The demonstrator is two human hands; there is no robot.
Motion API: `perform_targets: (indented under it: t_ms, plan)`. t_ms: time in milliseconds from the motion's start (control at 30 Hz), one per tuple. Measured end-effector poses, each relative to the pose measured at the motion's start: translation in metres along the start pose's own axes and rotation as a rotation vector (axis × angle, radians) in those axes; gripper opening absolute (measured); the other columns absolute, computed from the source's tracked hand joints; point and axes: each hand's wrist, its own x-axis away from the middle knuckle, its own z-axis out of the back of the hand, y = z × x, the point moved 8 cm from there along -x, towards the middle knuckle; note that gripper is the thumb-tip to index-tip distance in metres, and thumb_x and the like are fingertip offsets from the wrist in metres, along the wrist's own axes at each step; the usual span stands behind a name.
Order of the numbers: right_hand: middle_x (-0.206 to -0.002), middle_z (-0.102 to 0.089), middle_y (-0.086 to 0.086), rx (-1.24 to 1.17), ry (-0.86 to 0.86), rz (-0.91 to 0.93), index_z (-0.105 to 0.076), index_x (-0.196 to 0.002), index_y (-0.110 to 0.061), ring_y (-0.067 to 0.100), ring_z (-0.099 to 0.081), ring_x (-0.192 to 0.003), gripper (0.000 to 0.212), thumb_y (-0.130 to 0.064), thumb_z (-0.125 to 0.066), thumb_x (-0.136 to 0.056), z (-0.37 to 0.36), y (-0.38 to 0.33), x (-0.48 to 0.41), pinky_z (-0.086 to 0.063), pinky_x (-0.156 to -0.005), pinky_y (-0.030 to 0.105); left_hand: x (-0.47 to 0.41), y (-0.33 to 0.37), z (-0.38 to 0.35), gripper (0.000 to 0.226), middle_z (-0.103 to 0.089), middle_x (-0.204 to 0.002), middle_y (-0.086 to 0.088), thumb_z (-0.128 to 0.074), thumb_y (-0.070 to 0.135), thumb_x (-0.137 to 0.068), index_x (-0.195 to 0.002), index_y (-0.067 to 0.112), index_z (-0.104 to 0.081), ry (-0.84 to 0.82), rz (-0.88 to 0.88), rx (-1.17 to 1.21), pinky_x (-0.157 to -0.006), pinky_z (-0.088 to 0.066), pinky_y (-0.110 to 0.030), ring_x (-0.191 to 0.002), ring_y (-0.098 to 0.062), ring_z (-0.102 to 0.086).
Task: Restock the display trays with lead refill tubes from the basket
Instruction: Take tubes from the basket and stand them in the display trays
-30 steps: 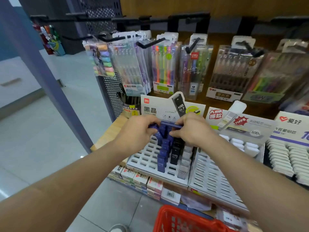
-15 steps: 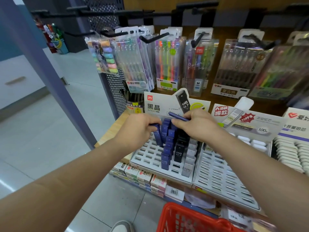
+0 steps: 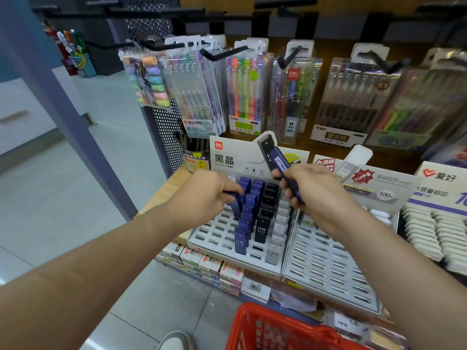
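While left hand (image 3: 207,195) pinches a dark-blue plastic lead refill tube (image 3: 236,207) at the white slotted display tray (image 3: 214,232), right hand (image 3: 313,193) grips a second blue tube (image 3: 281,162) above it (red plastic basket (image 3: 252,324) below).

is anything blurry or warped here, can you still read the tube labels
Head view, centre: sharp, HB 07 reads on the tubes in the tray. Head view, right edge: the hanging pen packs smear, with pale glare on their plastic. Head view, bottom: the red basket is soft. Head view, left: the purple pillar leans, likely lens warp.
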Motion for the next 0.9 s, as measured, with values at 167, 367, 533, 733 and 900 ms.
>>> perform_targets:
  t_ms: [167,367,533,733,900]
  plan:
    - [-0.077,-0.053,0.009,0.036,-0.028,0.049,-0.073,-0.1,-0.013,0.014,-0.051,-0.066,0.027,-0.015,-0.046,-0.1,0.0,0.0,0.011,-0.046,-0.062,0.025,0.001,0.0,-0.002,0.028,-0.068,-0.118,0.001,-0.065,0.011,-0.089,-0.117,0.016,-0.068,-0.004,0.01,0.049,-0.105,-0.037,-0.021,-0.117,-0.014,-0.056]
    - [-0.074,-0.055,0.004,-0.086,-0.096,0.045,-0.068,-0.109,-0.012,0.012,-0.054,-0.071,0.022,-0.01,-0.047,-0.102,0.001,0.005,0.022,-0.05,-0.065,0.024,0.007,0.002,-0.017,0.031,-0.066,-0.118,0.001,-0.055,0.013,-0.095,-0.125,0.018,-0.063,-0.058,-0.039,-0.037,-0.096,-0.039,-0.018,-0.11,-0.016,-0.058]
    - [-0.071,-0.061,0.003,-0.262,-0.126,0.023,-0.067,-0.111,-0.006,0.011,-0.065,-0.065,0.02,-0.005,-0.051,-0.099,-0.001,0.012,0.032,-0.059,-0.065,0.023,0.005,-0.003,-0.015,0.029,-0.058,-0.098,0.006,-0.057,0.011,-0.094,-0.12,0.02,-0.063,0.089,0.061,0.063,-0.085,-0.048,-0.027,-0.091,-0.014,-0.057]
    - [-0.064,-0.067,0.003,-0.262,-0.064,0.024,-0.071,-0.094,-0.007,0.009,-0.062,-0.054,0.011,-0.002,-0.069,-0.084,0.003,0.016,0.044,-0.047,-0.048,0.016,-0.004,0.006,0.007,0.025,-0.062,-0.099,0.012,-0.063,0.015,-0.089,-0.111,0.026,-0.064,0.158,0.136,0.163,-0.073,-0.048,-0.019,-0.083,-0.009,-0.058]
    - [-0.058,-0.061,-0.001,-0.256,0.022,0.07,-0.072,-0.078,-0.011,0.006,-0.047,-0.049,0.012,0.001,-0.074,-0.079,0.012,0.009,0.048,-0.038,-0.05,0.018,-0.004,0.044,0.038,0.016,-0.073,-0.093,0.009,-0.067,0.019,-0.087,-0.095,0.032,-0.074,0.13,0.096,0.642,-0.081,-0.055,-0.03,-0.086,-0.013,-0.065]
